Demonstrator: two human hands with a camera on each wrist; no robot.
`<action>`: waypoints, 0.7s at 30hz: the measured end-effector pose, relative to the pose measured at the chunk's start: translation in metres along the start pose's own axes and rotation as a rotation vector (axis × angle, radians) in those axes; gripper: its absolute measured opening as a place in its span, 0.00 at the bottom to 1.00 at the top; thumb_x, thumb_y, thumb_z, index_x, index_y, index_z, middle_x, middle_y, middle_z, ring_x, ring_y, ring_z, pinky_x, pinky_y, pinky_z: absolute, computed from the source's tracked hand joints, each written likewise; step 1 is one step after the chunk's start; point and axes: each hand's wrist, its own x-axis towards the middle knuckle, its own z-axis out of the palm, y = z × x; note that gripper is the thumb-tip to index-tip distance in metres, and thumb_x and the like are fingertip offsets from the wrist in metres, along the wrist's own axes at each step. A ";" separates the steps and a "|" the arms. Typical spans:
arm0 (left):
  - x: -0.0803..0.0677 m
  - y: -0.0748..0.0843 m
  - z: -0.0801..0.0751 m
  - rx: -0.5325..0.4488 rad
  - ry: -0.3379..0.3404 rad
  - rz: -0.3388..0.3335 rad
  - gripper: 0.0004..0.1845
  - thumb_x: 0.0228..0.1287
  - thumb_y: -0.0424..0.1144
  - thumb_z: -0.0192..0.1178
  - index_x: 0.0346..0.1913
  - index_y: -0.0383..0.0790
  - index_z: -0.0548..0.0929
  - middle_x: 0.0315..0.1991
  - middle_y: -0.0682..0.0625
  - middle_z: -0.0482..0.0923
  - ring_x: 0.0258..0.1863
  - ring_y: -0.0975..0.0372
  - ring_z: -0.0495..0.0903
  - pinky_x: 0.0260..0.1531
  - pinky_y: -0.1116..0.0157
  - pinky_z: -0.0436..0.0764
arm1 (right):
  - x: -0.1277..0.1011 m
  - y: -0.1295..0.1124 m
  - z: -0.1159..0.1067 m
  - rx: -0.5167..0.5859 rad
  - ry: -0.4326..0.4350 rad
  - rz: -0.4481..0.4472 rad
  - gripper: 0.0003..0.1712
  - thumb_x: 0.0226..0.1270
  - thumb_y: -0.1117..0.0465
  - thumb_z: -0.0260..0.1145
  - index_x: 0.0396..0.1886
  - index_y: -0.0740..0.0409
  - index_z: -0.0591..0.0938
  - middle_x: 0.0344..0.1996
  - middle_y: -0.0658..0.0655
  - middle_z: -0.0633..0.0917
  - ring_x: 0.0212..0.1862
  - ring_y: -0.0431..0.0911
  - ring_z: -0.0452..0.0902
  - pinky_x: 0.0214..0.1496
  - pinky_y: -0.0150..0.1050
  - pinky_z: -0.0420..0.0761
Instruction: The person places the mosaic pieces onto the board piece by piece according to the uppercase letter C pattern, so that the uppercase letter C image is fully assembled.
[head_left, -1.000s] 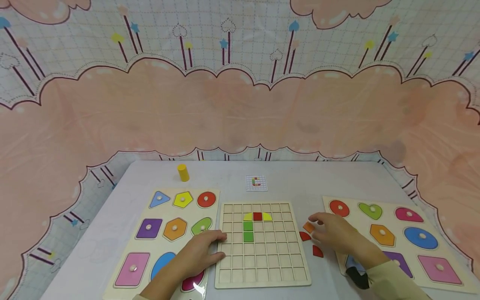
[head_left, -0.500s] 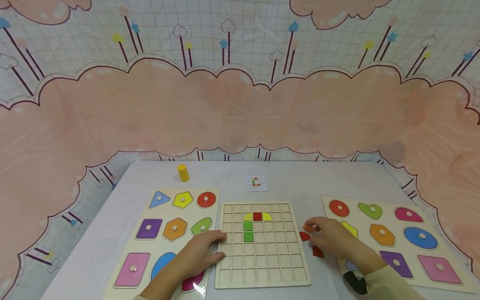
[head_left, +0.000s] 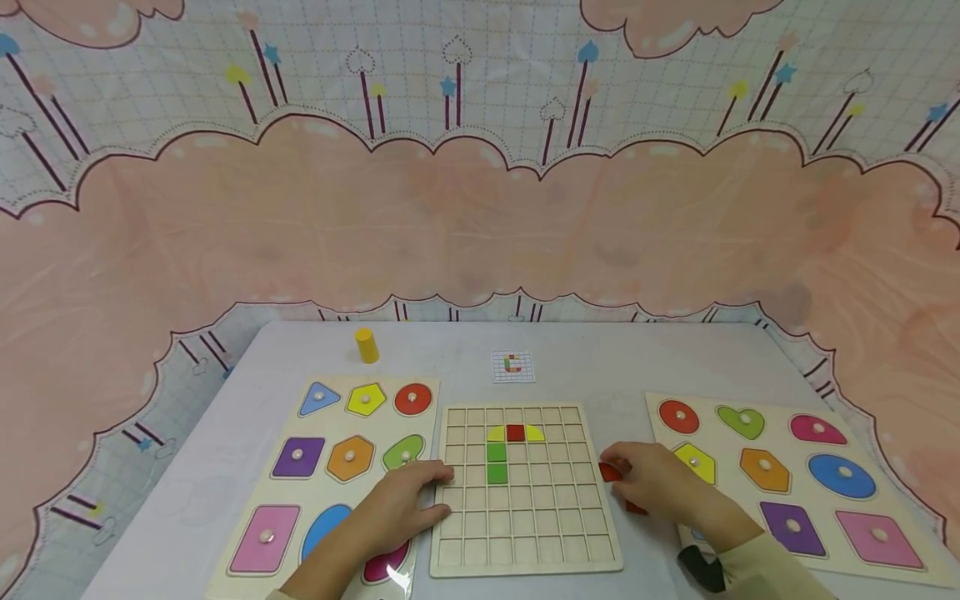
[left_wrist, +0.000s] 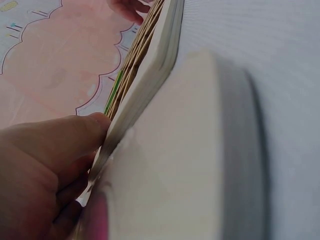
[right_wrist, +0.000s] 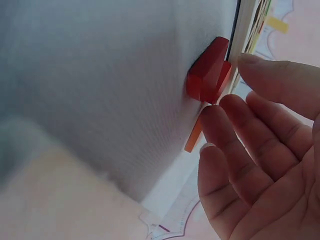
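Right hand [head_left: 660, 482] slid left over small pieces, now beside grid board [head_left: 525, 533]. Orange piece now hidden under it. Fingers [right_wrist: 235, 125] loose, nearly straight, touching red piece [head_left: 609, 472] on surface; no grip yet. Left hand [head_left: 401, 504] same place, flat on board edge.

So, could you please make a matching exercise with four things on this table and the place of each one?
Things:
1. yellow cylinder
2. small pattern card
3. left hand
4. red piece

Places:
A. at the fingertips of the right hand
B. far left on the table, standing alone
C. on the left edge of the grid board
D. just beyond the grid board

Pairs: 1-B, 2-D, 3-C, 4-A
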 end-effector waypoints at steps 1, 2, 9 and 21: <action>0.000 0.000 0.000 0.000 -0.001 -0.002 0.22 0.61 0.41 0.71 0.57 0.40 0.82 0.58 0.46 0.80 0.62 0.48 0.74 0.63 0.46 0.72 | 0.000 0.000 0.001 -0.001 -0.003 -0.001 0.19 0.56 0.67 0.75 0.48 0.56 0.85 0.36 0.47 0.84 0.38 0.45 0.75 0.49 0.47 0.82; 0.000 0.000 0.000 0.000 -0.002 -0.002 0.22 0.61 0.41 0.71 0.57 0.40 0.82 0.58 0.46 0.80 0.62 0.48 0.74 0.63 0.46 0.72 | 0.001 0.000 0.001 -0.001 -0.005 -0.001 0.19 0.56 0.68 0.75 0.48 0.56 0.85 0.35 0.47 0.83 0.38 0.45 0.75 0.48 0.47 0.82; 0.001 0.000 0.001 0.010 -0.004 -0.007 0.22 0.61 0.41 0.71 0.58 0.40 0.82 0.59 0.46 0.79 0.62 0.48 0.74 0.63 0.46 0.72 | 0.001 0.002 0.003 0.008 -0.011 0.000 0.19 0.57 0.71 0.72 0.49 0.56 0.84 0.30 0.46 0.80 0.34 0.43 0.73 0.39 0.40 0.81; 0.002 0.000 0.000 0.007 -0.013 -0.024 0.23 0.61 0.41 0.71 0.58 0.40 0.82 0.58 0.47 0.79 0.63 0.49 0.74 0.63 0.46 0.72 | -0.002 0.004 0.001 0.046 -0.032 -0.007 0.17 0.60 0.72 0.69 0.47 0.53 0.84 0.26 0.46 0.79 0.29 0.43 0.73 0.28 0.33 0.76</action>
